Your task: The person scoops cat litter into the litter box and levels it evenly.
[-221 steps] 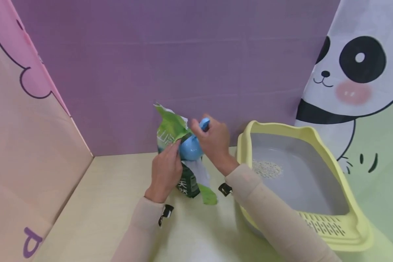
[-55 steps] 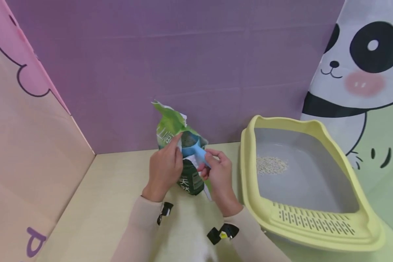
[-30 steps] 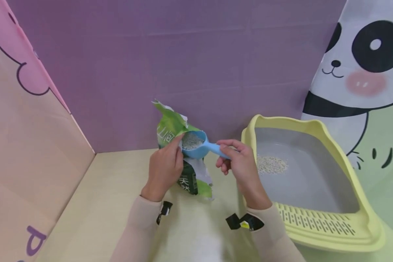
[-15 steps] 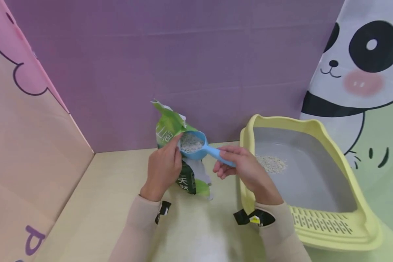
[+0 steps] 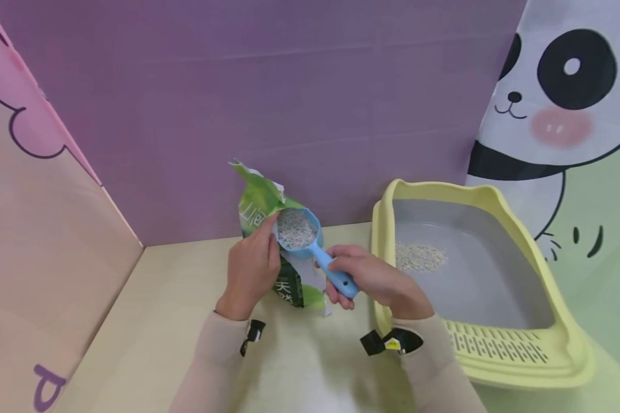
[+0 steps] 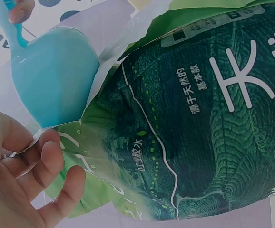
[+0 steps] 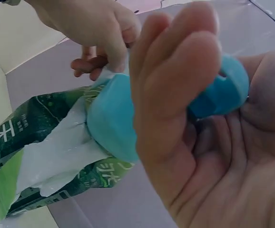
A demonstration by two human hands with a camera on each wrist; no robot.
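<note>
A blue scoop (image 5: pixel 316 250) heaped with grey-white granules (image 5: pixel 296 229) is at the mouth of a torn-open green bag (image 5: pixel 287 282) in the head view. My right hand (image 5: pixel 374 278) grips its handle, which slopes toward me. At the bag's upper left edge my left hand (image 5: pixel 252 267) pinches the plastic between thumb and fingers. From the left wrist, the scoop's rounded underside (image 6: pixel 54 78) shows beside the bag's dark green front (image 6: pixel 199 118). The right wrist view has curled fingers (image 7: pixel 175 90) around the handle; they hide part of it.
To the right stands a litter box with a yellow rim (image 5: pixel 384 229) and grey inside. A small pile of pale granules (image 5: pixel 421 257) lies at its left. The purple backdrop (image 5: pixel 196 143) rises directly behind the bag.
The scoop, dipped at the bag's mouth earlier, has come up full of granules. In the last half second its handle has swung down toward me. The left hand keeps its hold on the bag.
</note>
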